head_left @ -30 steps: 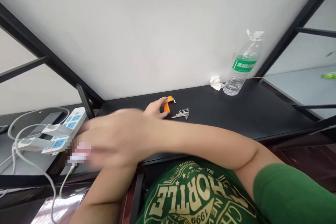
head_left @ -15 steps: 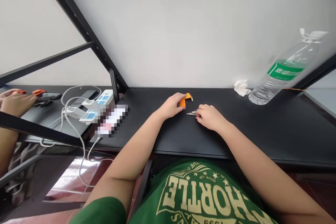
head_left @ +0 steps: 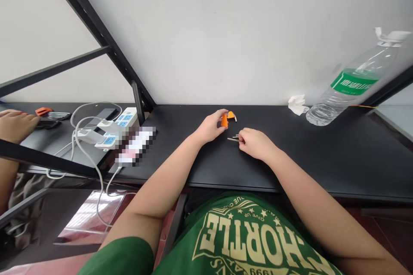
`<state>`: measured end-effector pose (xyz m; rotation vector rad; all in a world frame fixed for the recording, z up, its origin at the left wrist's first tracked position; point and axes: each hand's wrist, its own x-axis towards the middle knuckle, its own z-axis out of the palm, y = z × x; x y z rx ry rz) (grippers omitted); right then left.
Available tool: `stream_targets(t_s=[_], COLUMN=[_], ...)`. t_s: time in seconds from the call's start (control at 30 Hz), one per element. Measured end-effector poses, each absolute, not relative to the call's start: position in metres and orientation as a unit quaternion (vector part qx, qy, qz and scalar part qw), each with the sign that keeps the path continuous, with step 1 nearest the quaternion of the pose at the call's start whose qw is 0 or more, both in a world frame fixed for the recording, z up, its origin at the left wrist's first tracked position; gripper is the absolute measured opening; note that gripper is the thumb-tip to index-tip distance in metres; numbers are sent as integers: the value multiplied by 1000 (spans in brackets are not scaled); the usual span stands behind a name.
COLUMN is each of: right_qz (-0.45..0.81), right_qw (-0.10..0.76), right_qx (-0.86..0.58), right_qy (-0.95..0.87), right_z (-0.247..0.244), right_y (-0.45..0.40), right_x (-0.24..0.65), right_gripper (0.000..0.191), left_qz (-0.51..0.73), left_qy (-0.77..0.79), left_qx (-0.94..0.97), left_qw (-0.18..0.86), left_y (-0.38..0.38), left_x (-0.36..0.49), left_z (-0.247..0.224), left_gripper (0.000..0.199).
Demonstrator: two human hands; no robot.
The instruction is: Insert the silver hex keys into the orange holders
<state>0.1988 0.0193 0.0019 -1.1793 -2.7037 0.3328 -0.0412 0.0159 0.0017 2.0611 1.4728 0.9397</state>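
Observation:
My left hand (head_left: pixel 211 128) is closed on an orange plastic hex key holder (head_left: pixel 225 120), gripping it upright between thumb and fingers. Just behind it on the black desk lies a second orange piece (head_left: pixel 231 115) with a short metal end sticking out. My right hand (head_left: pixel 254 142) pinches a thin metal hex key (head_left: pixel 232 139) that points left, toward the holder. Other thin metal keys (head_left: pixel 236 135) lie beside and partly under the right fingers, which hide their far ends.
Right of my hands stand a crumpled tissue (head_left: pixel 297 105) and a large water bottle (head_left: pixel 343 90). At left are a phone (head_left: pixel 135 148), a white power strip (head_left: pixel 121 126) with cables, and a black frame post (head_left: pixel 138 99). Beyond it, another person's hand (head_left: pixel 17 125) rests near an orange holder (head_left: pixel 44 111).
My left hand has turned the orange holder more upright. The right fingers have drawn together on one key, and it now stands out from the others. The view has shifted slightly.

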Motion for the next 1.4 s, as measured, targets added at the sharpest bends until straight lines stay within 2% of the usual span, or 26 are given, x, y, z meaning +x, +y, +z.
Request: stream_targets(t_s=[0.13,0.23,0.5,0.77,0.9,0.97,1.07,1.23,1.4], right_qz=[174,186,179,179,301,360,299,142,92], right_qw=[218,268,314,310,336,342,300,122,91], right_qx=[-384,-373,-366,-329,-318,-336,-384,-404,-416], right_qy=[-880,-869,-858,-874,-833,-800,-820,-895,-900], right_z=[-3,-5,-9,-4,-2,-4,-9,-12,-8], right_y=[25,27,30,28,25,27,34,40,37], right_x=[206,208,211,205,190,190,203,222,216], right_gripper=[8,12,15,21,16,15,10,12,14], left_qz=[321,318,329,320,320,300,274,260,264], left_qy=[540,538,534,499,466,475,524,555,553], left_qx=[754,763,760,775,796,800,785,775,772], left_qw=[193,168,171,220,217,212,186,151,167], left_y=[17,17,14,8,3,2,3,8,9], left_x=[-39,-38,-39,-29,-21,-20,-21,-27,-29], left_z=[-1,-2,4,4,8,10,11,6,3], left_gripper=[62,59,58,56,45,46,58,58,63])
